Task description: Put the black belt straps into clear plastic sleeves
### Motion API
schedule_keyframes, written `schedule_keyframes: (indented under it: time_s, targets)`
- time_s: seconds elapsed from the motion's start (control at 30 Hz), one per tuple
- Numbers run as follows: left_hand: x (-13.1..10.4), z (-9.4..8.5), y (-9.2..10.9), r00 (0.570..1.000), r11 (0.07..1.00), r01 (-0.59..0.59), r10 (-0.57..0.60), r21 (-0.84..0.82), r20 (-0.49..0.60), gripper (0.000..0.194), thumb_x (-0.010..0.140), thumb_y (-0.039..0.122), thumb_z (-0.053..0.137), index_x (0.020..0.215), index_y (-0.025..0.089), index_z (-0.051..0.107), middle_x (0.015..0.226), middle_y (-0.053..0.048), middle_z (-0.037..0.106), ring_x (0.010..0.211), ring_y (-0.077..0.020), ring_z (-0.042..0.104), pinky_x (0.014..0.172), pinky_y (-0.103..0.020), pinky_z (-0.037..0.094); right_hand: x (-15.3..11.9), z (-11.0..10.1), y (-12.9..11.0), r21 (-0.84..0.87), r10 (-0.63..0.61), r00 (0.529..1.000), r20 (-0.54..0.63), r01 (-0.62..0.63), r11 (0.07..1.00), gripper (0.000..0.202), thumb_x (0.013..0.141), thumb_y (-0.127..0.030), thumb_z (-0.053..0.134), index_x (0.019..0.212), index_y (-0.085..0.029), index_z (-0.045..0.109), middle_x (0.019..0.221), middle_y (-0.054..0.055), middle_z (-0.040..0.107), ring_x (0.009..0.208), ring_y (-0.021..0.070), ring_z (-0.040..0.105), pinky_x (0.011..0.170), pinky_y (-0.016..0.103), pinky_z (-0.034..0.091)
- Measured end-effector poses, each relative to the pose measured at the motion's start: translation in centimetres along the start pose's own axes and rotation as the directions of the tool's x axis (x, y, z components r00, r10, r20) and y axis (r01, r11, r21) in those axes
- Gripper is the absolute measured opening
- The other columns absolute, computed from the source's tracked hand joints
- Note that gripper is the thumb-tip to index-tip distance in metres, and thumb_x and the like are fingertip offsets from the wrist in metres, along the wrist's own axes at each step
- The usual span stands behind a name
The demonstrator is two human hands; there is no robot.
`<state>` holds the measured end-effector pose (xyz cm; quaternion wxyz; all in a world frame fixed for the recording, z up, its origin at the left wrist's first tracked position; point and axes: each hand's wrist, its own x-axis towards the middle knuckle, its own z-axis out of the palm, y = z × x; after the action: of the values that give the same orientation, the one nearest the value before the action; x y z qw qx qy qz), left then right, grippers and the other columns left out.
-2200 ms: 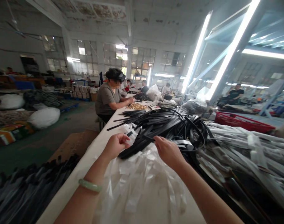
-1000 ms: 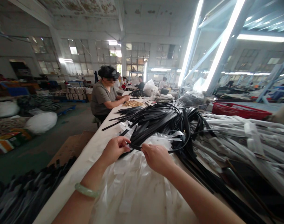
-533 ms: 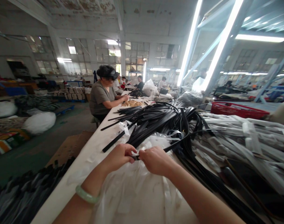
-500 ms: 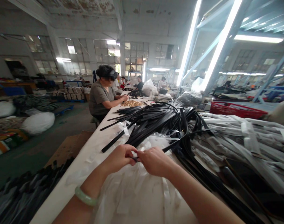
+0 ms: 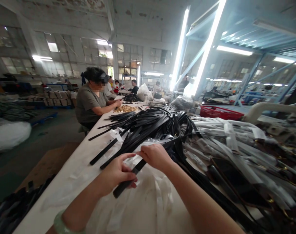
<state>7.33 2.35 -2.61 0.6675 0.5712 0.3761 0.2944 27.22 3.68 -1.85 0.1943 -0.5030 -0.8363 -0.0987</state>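
Between my hands runs a black strap (image 5: 139,166), its free end pointing down-left over the table. My left hand (image 5: 117,172) grips it near that end, thumb on top. Higher up, my right hand (image 5: 154,156) is closed round the same strap, fingers bent over it. Just beyond lies a big pile of black straps (image 5: 150,125), with several ends spread toward the left table edge. Clear plastic wrapping (image 5: 153,142) lies partly behind my right hand. A pale green bangle (image 5: 62,224) circles my left wrist.
White-wrapped straps (image 5: 218,130) and a dark phone (image 5: 240,182) lie right on the pale table (image 5: 77,172). A red basket (image 5: 219,112) stands behind. A seated person (image 5: 92,97) works at the left edge beside gold-coloured pieces (image 5: 125,109). Dark bundles (image 5: 18,201) lie lower left.
My left hand has moved down and left, and a length of black strap now shows between the hands. The view has shifted right.
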Motion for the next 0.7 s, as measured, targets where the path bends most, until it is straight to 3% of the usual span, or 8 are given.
schedule_keyframes:
  time_s: [0.1, 0.17, 0.37, 0.57, 0.7]
  targets:
    - [0.2, 0.8, -0.4, 0.998, 0.999, -0.034, 0.035, -0.017, 0.054, 0.082, 0.063, 0.017, 0.078, 0.132, 0.013, 0.033, 0.07, -0.004, 0.069, 0.059, -0.0213, 0.067, 0.056, -0.033, 0.054, -0.3, 0.4, -2.2, 0.138, -0.11, 0.994, 0.027, 0.105, 0.985, 0.023, 0.097, -0.032, 0.041, 0.096, -0.017, 0.059, 0.073, 0.004, 0.068, 0.061, 0.0147, 0.06, 0.053, 0.027, 0.025]
    - [0.2, 1.0, -0.5, 0.997, 0.998, -0.051, 0.052, -0.027, 0.064, 0.083, 0.063, 0.018, 0.079, 0.132, 0.012, 0.034, 0.069, -0.003, 0.069, 0.059, -0.0203, 0.066, 0.057, -0.032, 0.053, -0.3, 0.4, -2.3, 0.226, -0.155, 0.987, 0.047, 0.141, 0.964, 0.02, 0.097, -0.027, 0.041, 0.102, -0.017, 0.056, 0.076, 0.003, 0.068, 0.063, 0.014, 0.06, 0.054, 0.025, 0.027]
    - [0.2, 1.1, -0.2, 1.0, 0.999, -0.03, 0.03, -0.033, -0.008, 0.093, 0.064, 0.021, 0.079, 0.139, 0.012, 0.024, 0.066, -0.004, 0.07, 0.061, -0.0222, 0.068, 0.058, -0.03, 0.051, 0.2, 0.0, 1.2, 0.143, 0.137, 0.989, -0.051, -0.128, 0.981, 0.02, 0.098, -0.027, 0.038, 0.103, -0.018, 0.056, 0.08, 0.005, 0.069, 0.071, 0.017, 0.063, 0.06, 0.025, 0.031]
    - [0.1, 1.8, 0.2, 0.997, 0.999, -0.049, 0.05, -0.019, 0.065, 0.095, 0.062, 0.026, 0.082, 0.138, 0.01, 0.028, 0.066, -0.004, 0.069, 0.057, -0.0201, 0.065, 0.055, -0.029, 0.05, -0.2, 0.5, -1.2, 0.291, -0.066, 0.998, -0.002, 0.063, 0.955, 0.023, 0.097, -0.032, 0.041, 0.115, -0.02, 0.049, 0.077, 0.002, 0.068, 0.067, 0.0173, 0.063, 0.055, 0.024, 0.03]
    - [0.0, 1.9, 0.5, 1.0, 1.0, -0.002, 0.003, 0.023, -0.007, 0.099, 0.063, 0.027, 0.081, 0.142, 0.011, 0.024, 0.068, -0.004, 0.07, 0.062, -0.0221, 0.068, 0.059, -0.03, 0.05, 0.3, 0.4, 1.8, 0.237, 0.127, 0.99, -0.062, -0.109, 0.965, 0.022, 0.097, -0.03, 0.041, 0.113, -0.018, 0.05, 0.074, 0.003, 0.067, 0.067, 0.0174, 0.062, 0.06, 0.024, 0.033]
